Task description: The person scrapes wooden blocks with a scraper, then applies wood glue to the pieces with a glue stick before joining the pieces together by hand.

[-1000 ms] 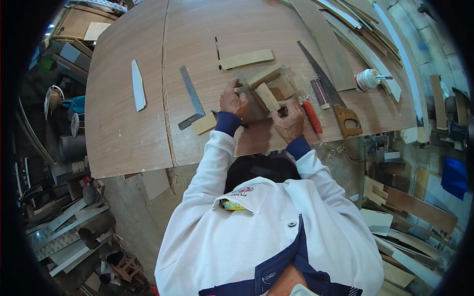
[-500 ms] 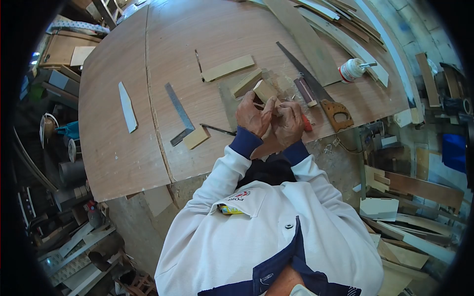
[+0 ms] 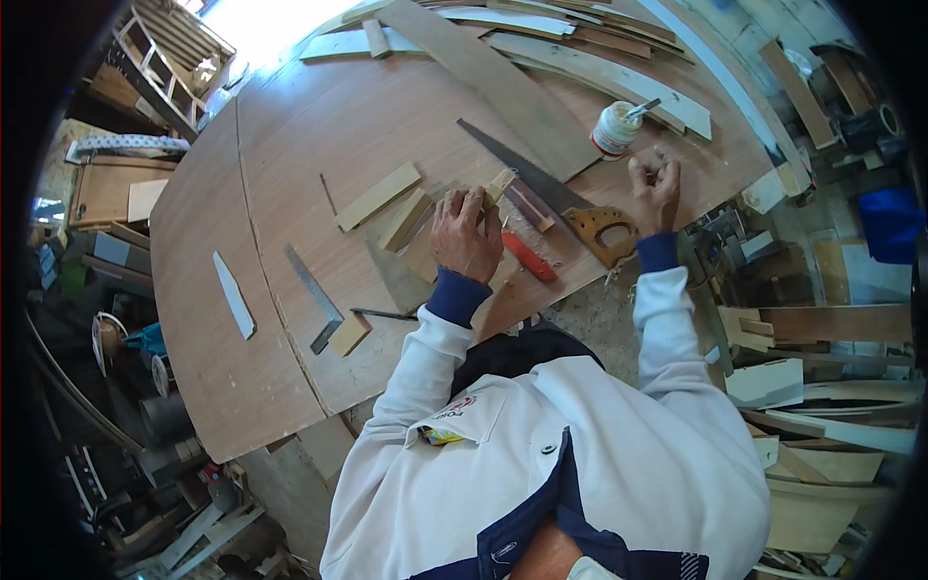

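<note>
My left hand (image 3: pixel 467 235) is closed round a small wooden piece (image 3: pixel 499 184), whose pale end shows past the fingers. Off to the right, my right hand (image 3: pixel 657 189) is raised near the table's edge with its fingers curled; anything in it is too small to make out. Just beyond it stands an open glue jar (image 3: pixel 616 130) with a brush handle sticking out. Between the hands lie a handsaw (image 3: pixel 601 232), a red tool (image 3: pixel 529 257) and a dark reddish block (image 3: pixel 528 205). Left of my left hand is a short wooden block (image 3: pixel 405 220).
On the wooden table (image 3: pixel 193 319) lie a longer block (image 3: pixel 379 196), a try square (image 3: pixel 314 295) beside a small block (image 3: pixel 350 334), a pencil-like dark stick (image 3: pixel 384 313) and a white strip (image 3: pixel 233 295). Long boards (image 3: pixel 503 87) cover the far side.
My right hand has left the small wooden piece and moved right, towards the glue jar. My left hand still holds the piece. The camera view has shifted, and more of the red tool shows.
</note>
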The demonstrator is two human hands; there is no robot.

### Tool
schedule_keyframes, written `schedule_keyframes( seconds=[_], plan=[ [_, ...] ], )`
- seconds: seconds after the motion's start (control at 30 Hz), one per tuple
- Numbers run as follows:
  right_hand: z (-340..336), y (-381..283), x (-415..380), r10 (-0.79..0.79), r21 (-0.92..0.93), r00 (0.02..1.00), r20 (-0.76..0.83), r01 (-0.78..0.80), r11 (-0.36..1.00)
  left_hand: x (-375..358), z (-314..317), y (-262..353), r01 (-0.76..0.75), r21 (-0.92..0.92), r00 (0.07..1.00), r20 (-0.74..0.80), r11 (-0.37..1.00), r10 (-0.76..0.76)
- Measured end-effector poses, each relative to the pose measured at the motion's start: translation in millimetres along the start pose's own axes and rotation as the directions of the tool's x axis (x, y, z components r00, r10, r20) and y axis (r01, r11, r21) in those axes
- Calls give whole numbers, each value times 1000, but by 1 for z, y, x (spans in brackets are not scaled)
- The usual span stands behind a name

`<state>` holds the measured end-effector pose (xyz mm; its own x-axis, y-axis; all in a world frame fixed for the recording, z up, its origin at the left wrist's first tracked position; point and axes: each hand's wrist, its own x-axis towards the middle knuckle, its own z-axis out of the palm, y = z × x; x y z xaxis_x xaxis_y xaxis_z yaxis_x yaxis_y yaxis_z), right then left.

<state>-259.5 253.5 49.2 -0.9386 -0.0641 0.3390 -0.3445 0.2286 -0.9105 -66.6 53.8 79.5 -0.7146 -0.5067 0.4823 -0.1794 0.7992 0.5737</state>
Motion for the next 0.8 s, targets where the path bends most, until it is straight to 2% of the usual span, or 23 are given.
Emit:
schedule_keyframes(
  seconds=[0.03, 0.17, 0.23, 0.27, 0.3, 0.33, 0.37, 0.4, 0.43, 0.47, 0.53, 0.6, 0.67, 0.8],
  plan=[
    [-8, 6, 14, -7, -29, 1000, 9, 7, 1000, 3, 5, 3, -50, 30, 999, -12, 998, 51],
    [-25, 23, 45, -12, -145, 998, 61, 20, 989, 10, 20, 17, -73, 47, 997, 6, 996, 72],
    [-20, 6, 35, 42, -57, 993, 107, -36, 998, 12, 32, 12, 215, -247, 973, 136, 945, -186],
    [-18, 2, 24, 46, -54, 993, 111, -40, 998, 12, 38, 8, 219, -241, 972, 137, 945, -190],
    [-15, -3, 11, 37, -48, 979, 200, -28, 998, 15, 44, 6, 437, -427, 899, 207, 792, -385],
    [-12, -8, -2, 27, -41, 957, 288, -16, 999, 17, 49, 3, 607, -569, 783, 310, 554, -539],
    [-8, -10, -17, -3, -20, 938, 346, 11, 1000, 18, 51, 3, 611, -565, 780, 307, 555, -545],
    [-4, -17, -31, -34, 2, 916, 401, 36, 999, 19, 52, 4, 656, -607, 725, 342, 449, -597],
    [-1, -26, -40, -198, -26, 889, 412, 229, 973, 20, 54, 5, 689, -642, 667, 382, 336, -640],
    [3, -37, -46, -353, -51, 832, 427, 412, 910, 20, 55, 5, 692, -639, 663, 381, 335, -644],
    [20, -36, -57, -342, 5, 836, 429, 376, 927, 20, 57, 4, 727, -665, 589, 477, 170, -652],
    [26, -34, -57, -334, 60, 841, 425, 342, 938, 20, 56, 6, 749, -639, 587, 516, 176, -624],
    [32, -36, -52, -330, 8, 827, 455, 366, 930, 19, 54, 2, 769, -611, 582, 549, 187, -600],
    [22, -44, -44, -364, -1, 769, 525, 428, 904, 14, 56, -7, 780, -615, 571, 628, 112, -529]
  ],
)
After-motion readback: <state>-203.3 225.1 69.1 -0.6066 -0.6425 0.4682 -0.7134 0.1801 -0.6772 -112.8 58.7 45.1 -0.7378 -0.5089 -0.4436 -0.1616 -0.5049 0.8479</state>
